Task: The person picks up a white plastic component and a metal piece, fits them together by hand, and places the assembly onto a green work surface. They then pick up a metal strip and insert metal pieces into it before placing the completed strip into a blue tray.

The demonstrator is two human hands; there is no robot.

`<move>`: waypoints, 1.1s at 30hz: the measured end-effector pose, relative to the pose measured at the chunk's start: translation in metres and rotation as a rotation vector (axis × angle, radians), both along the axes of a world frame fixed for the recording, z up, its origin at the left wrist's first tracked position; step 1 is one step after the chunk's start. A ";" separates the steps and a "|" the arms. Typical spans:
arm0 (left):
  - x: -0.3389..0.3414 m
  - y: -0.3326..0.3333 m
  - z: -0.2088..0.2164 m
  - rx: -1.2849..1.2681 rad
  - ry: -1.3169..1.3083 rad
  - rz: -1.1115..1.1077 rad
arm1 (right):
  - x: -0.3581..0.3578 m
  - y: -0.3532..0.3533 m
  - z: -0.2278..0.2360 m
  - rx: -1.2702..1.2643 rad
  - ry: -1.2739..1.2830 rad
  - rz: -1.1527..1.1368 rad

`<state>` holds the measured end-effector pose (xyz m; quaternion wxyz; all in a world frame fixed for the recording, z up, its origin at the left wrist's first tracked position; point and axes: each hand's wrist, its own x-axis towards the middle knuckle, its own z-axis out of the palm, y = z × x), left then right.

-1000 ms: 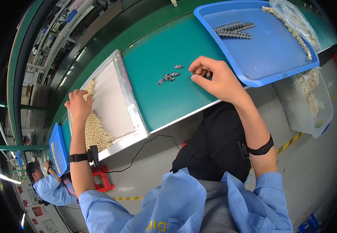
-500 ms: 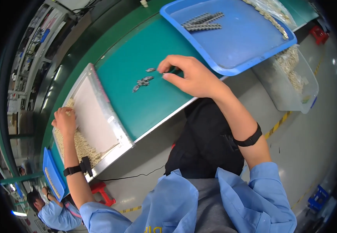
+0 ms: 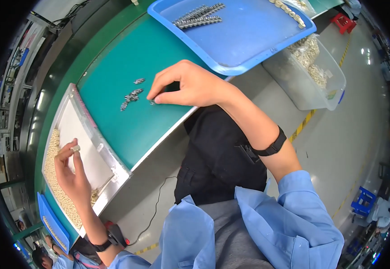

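Two bare hands are in view, each closed to a narrow fingertip pinch; positions below are given relative to the large blue tray [image 3: 231,70].

Right hand [image 3: 190,85]: located just left of the large blue tray, above the green table [image 3: 127,139]. Thumb and index finger meet on a small dark metal piece [image 3: 152,102], leaving a rounded gap behind the tips. Whether this piece touches the table cannot be determined.

Left hand [image 3: 74,179]: located well to the left of the large blue tray, over the framed tray [image 3: 97,134]. Thumb and index finger grip one cream piece [image 3: 75,148] near their tips; the palm is partly open.

Loose metal pieces [image 3: 132,97] lie on the table left of the large blue tray, in a small cluster, with a single piece [image 3: 139,81] set apart beside it. Many cream parts [image 3: 65,197] fill the far-left side of the framed tray.

Inside the large blue tray: dark metal strips [image 3: 199,20] at its left side; a row of cream parts [image 3: 289,13] along its right side.
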<state>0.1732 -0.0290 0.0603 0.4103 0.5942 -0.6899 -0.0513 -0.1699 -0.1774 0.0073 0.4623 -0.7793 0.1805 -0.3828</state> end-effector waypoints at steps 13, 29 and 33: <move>-0.223 0.039 -0.039 0.345 1.289 -0.506 | -0.071 0.125 0.027 0.017 -0.332 -0.196; -0.239 0.051 -0.052 0.638 1.404 -0.734 | -0.098 0.176 0.019 -0.118 -0.321 -0.389; -0.241 0.052 -0.051 0.626 1.370 -0.743 | -0.099 0.181 0.022 -0.133 -0.251 -0.432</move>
